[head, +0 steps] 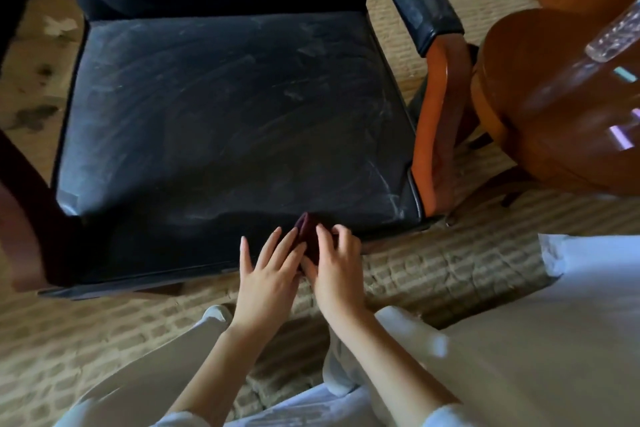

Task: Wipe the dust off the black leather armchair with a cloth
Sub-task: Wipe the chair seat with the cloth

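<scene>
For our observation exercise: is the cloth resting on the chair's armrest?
No, the dark red cloth lies at the front edge of the seat, with the left hand and right hand on it.

On my feed, a straw-coloured woven rug (433, 274) covers the lower half of the floor, its ribbed weave running side to side. Toward the upper left corner there is a patch of floor (31, 87), pale with dark blotches. At the right edge stands glossy orange-brown wooden furniture (554, 121), possibly a round-topped table, though the wide lens bends it too much for me to be sure. A clear glittery object (613, 35) pokes in above it. White fabric (595, 263) fills the lower right corner. A dark reddish wooden piece (17, 191) crosses the left edge.
</scene>
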Available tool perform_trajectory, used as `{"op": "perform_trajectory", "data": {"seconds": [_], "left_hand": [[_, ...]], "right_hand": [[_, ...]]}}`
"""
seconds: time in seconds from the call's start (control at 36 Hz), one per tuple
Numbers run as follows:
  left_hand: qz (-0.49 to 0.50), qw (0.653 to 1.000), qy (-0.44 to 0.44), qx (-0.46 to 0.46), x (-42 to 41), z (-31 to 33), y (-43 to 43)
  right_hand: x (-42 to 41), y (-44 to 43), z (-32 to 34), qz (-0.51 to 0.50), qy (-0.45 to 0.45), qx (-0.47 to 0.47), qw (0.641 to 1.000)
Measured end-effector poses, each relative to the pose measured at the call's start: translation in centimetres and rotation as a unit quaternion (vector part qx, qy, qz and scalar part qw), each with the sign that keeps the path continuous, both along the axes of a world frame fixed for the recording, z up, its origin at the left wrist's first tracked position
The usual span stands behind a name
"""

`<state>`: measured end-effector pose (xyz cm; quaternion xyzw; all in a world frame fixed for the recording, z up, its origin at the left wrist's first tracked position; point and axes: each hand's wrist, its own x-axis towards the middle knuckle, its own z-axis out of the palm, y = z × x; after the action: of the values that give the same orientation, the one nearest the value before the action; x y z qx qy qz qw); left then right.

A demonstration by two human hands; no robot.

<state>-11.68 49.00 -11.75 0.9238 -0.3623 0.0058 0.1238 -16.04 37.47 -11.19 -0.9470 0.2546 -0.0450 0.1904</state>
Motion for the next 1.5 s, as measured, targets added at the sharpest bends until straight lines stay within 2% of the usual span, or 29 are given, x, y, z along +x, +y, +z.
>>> {"op": "perform_trajectory", "data": {"seconds": [0.19,0.28,0.33,0.44,0.56,0.75,0.81,0.86,0.92,0.97,1.0,1.08,1.31,1.39,1.5], "left_hand": [[-0.034,0.998,0.032,-0.029,0.2,-0.3,0.1],[-0.040,0.998,0.042,-0.014,0.1,-0.7,0.0],[-0.041,0.999,0.030,0.004,0.1,-0.8,0.1],[-0.034,0.999,0.028,0.015,0.2,-0.7,0.0],[-0.033,0.999,0.030,0.023,0.1,-0.6,0.0],[-0.049,0.998,0.029,0.030,0.1,-1.0,0.5],[-0.045,0.998,0.025,0.033,0.2,-1.0,0.5],[-0.037,0.998,0.032,0.030,0.2,-0.9,0.3],[-0.034,0.998,0.041,0.031,0.2,-0.6,0.2],[-0.039,0.998,0.036,0.019,0.1,-0.7,0.3],[-0.041,0.998,0.035,0.014,0.0,-0.8,0.3],[-0.043,0.999,0.016,0.015,0.2,-1.0,0.5],[-0.057,0.997,0.042,0.027,0.4,-0.9,1.1],[-0.061,0.997,0.040,0.029,0.6,-0.8,1.3],[-0.063,0.997,0.036,0.007,0.6,-0.9,1.2]], "right_hand": [[-0.2,-2.0,0.8,0.066,-0.012,0.045,0.997],[-0.5,-6.1,1.4,-0.036,-0.042,0.005,0.998],[-1.1,-9.6,1.6,-0.122,-0.031,-0.018,0.992],[-2.2,-12.9,0.8,-0.239,-0.023,-0.001,0.971],[-1.7,-10.1,-0.3,-0.265,-0.026,0.009,0.964],[-0.8,-8.2,-0.9,-0.270,-0.089,0.082,0.955],[-0.9,-7.3,-0.6,-0.247,-0.080,0.094,0.961],[-1.1,-5.1,-0.5,-0.183,-0.066,0.106,0.975],[-1.4,-1.9,-0.5,-0.043,-0.036,0.145,0.988],[-1.8,-0.1,-1.3,0.078,-0.018,0.172,0.982],[-1.7,-0.4,-1.1,0.086,-0.019,0.158,0.984],[-1.8,-3.5,-0.5,0.094,-0.019,0.022,0.995],[-1.9,-7.1,-0.6,-0.108,-0.022,-0.055,0.992],[-1.9,-9.4,-0.2,-0.205,-0.015,-0.021,0.978],[-1.8,-10.5,-1.2,-0.243,-0.012,-0.021,0.970]]}}
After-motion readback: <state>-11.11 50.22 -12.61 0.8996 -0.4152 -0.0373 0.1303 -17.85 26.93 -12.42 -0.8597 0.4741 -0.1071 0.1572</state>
